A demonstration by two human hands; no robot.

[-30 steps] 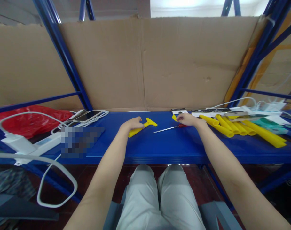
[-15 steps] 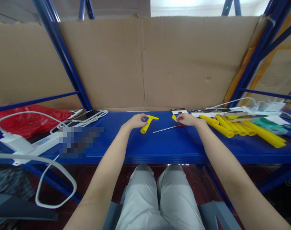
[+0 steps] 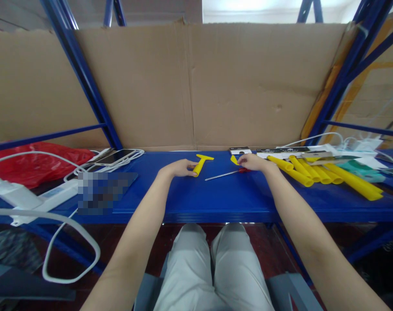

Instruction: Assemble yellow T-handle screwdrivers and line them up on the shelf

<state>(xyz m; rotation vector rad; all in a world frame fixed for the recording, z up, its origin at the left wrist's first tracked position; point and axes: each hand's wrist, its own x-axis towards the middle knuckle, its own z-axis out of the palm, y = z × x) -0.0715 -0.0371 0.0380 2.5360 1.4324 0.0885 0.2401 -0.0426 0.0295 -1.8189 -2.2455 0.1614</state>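
My left hand is at the lower end of a yellow T-shaped piece, fingers and thumb closed around its tubular stem. The crossbar of the T points away from me. My right hand pinches a small flat yellow piece between its fingertips; part of that piece is hidden by the fingers. Just below the right hand, a screwdriver with a red handle lies on the blue tabletop, its metal shaft pointing left toward the T-shaped piece.
Several yellow tubes lie at the right beside a knife-like blade and a green item. Small black-and-white packages sit at the back. On the left are a power strip, white cables, a phone and a red bag.
My left hand has shifted from the upper part of the T-shaped piece to the lower end of its stem. The piece has turned slightly. My right hand stays nearly in place.
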